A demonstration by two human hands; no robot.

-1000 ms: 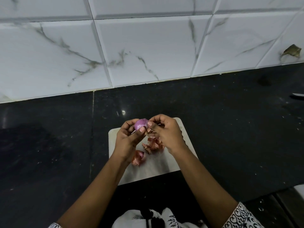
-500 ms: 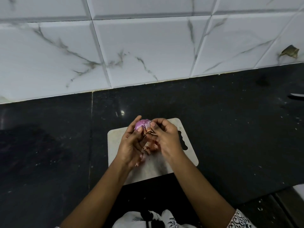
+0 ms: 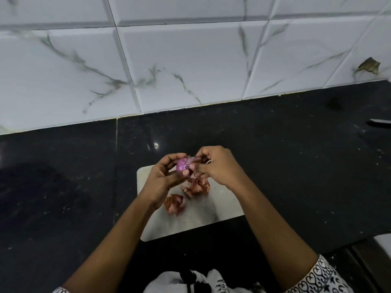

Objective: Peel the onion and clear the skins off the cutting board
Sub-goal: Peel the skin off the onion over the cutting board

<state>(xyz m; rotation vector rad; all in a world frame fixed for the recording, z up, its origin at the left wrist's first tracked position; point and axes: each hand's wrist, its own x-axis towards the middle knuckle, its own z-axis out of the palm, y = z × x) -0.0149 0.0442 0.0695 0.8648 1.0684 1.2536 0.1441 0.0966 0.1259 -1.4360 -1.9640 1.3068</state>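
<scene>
Left hand: yours, curled around the onion, thumb tip pressed against its near side, fingers cupped behind. Closed on the bulb, held in the air above the far end of the cutting board.

Right hand: fingertips drawn together at the onion's right side, pinching what looks like a loose flap of skin; exactly what is nipped between them is too small to tell.

Onion: small, purple-pink, glossy where bared. Judged light and firm, but slick on the peeled face, so keep the left-hand cradle snug and let the thumb brace it. Take hold of the remaining skin at a raised edge or at the root end, where it lifts cleanly.

Skins, two heaps: one lying on the board just under your right hand, another beside your left wrist. Papery, brittle, near weightless by the look; they will likely crumble and scatter if swept hard. Gather by scooping, or pinch in bunches.

Cutting board: pale, rectangular, flat on the dark tabletop.

Status, judged: peeling nearly done, clearing not yet begun.
</scene>
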